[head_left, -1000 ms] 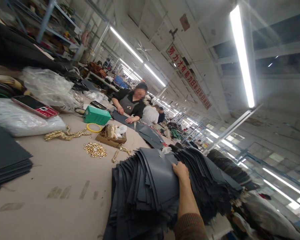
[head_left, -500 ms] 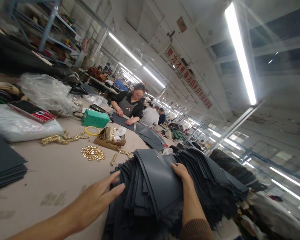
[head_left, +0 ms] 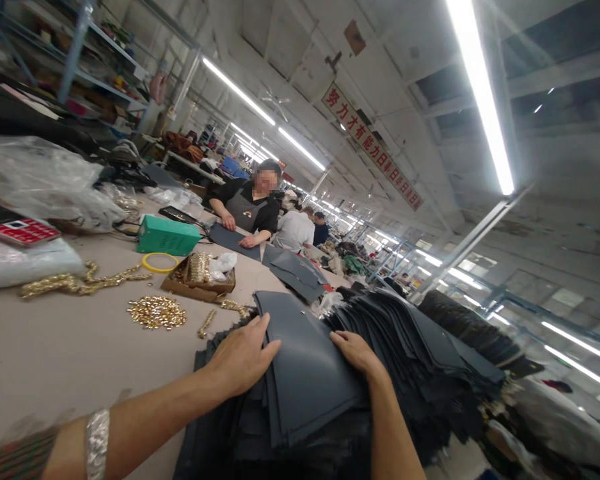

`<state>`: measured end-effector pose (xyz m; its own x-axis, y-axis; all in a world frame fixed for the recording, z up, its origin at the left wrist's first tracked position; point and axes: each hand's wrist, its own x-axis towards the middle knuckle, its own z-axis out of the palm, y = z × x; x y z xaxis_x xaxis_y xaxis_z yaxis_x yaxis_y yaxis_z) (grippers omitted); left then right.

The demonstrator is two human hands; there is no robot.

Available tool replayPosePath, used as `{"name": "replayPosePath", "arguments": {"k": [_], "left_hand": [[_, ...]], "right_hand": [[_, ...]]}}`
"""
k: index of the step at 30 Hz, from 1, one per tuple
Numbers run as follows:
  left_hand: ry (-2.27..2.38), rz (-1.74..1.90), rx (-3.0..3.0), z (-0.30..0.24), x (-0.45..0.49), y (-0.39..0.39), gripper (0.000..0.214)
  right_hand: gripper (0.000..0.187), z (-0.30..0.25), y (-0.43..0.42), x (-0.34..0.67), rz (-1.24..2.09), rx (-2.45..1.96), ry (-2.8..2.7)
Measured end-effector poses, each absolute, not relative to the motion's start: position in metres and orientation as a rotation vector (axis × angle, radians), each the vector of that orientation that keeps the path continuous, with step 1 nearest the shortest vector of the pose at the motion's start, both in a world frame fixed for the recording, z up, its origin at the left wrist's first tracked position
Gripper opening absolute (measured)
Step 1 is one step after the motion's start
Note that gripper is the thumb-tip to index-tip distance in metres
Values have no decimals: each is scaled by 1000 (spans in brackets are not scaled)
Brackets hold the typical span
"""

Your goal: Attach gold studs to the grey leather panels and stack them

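Observation:
A stack of dark grey leather-like panels lies in front of me, its upper pieces fanned and glossy, with a small metal dot near the far edge. My left hand rests at the stack's left edge, fingers stretched out and thumb apart over the upper panels. On the opposite edge, my right hand grips the upper panels, thumb on top and the other fingers partly hidden. Immediately to the right, a second long pile of similar panels leans in a fanned row.
Left on the table are a heap of gold links, a gold chain, a yellow tape roll, an open cardboard box and a green box. A co-worker handles a dark panel across the table.
My left hand has moved right from beside the stack onto its left edge. My right hand stays on the right edge, slightly lower and further left. The view has shifted slightly right.

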<state>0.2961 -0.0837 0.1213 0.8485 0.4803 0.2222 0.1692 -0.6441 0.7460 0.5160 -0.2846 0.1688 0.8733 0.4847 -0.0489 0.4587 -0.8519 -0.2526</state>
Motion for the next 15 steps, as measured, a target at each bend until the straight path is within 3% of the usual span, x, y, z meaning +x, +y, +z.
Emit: {"name": "replayPosePath", "arguments": {"k": [15], "left_hand": [[323, 559, 2244, 99, 274, -90, 59]], "right_hand": [[43, 168, -317, 474, -115, -2855, -722]]}}
